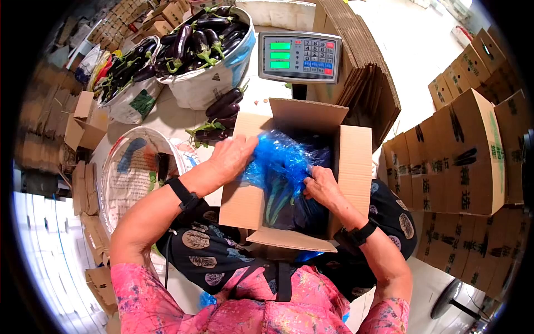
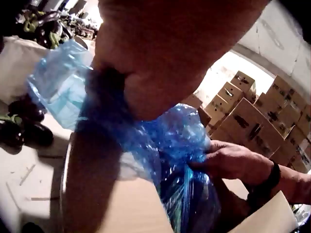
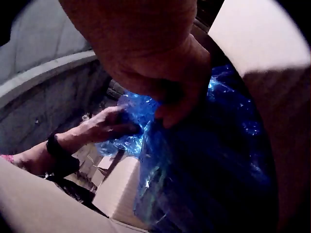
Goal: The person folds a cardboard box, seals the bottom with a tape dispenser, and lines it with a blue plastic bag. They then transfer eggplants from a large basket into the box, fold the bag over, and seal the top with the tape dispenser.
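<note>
An open cardboard box stands between the person's knees with its flaps spread. A thin blue plastic bag lines it, and green stems and dark shapes show through the film. At the left side of the box, the left hand grips the bag's gathered upper edge. Opposite it, the right hand pinches a bunched fold of the bag near the right flap. In the right wrist view the film runs crumpled between both hands, and the left fingertips are partly hidden by it.
A large sack of eggplants stands at the back left, with loose eggplants on the floor beside it. A digital scale display rises behind the box. Flattened cartons lean nearby, and printed boxes are stacked at right.
</note>
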`<control>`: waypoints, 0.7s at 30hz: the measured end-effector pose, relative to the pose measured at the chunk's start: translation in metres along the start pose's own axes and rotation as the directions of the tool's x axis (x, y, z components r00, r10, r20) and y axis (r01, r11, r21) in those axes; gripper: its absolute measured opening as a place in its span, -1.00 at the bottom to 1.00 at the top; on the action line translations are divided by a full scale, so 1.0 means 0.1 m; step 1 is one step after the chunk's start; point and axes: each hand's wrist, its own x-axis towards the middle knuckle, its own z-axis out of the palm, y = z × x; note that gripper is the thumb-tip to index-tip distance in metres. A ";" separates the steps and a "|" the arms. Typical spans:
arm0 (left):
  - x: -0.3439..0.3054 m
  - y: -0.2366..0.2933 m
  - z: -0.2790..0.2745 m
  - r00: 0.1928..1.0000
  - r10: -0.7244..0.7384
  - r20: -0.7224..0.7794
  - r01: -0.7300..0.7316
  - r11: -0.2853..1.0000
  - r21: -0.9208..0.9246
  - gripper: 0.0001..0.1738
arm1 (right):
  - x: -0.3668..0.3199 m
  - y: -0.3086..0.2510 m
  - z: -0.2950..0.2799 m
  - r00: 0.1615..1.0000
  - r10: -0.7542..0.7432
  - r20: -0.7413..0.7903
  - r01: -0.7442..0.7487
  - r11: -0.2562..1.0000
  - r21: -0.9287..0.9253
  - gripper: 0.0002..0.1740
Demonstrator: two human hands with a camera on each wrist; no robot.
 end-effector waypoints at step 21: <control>0.22 1.66 0.93 0.973 0.128 0.194 0.006 0.822 -0.570 -0.70 | 0.47 -0.70 -0.15 0.952 -0.010 0.307 0.224 0.708 -0.670 -0.68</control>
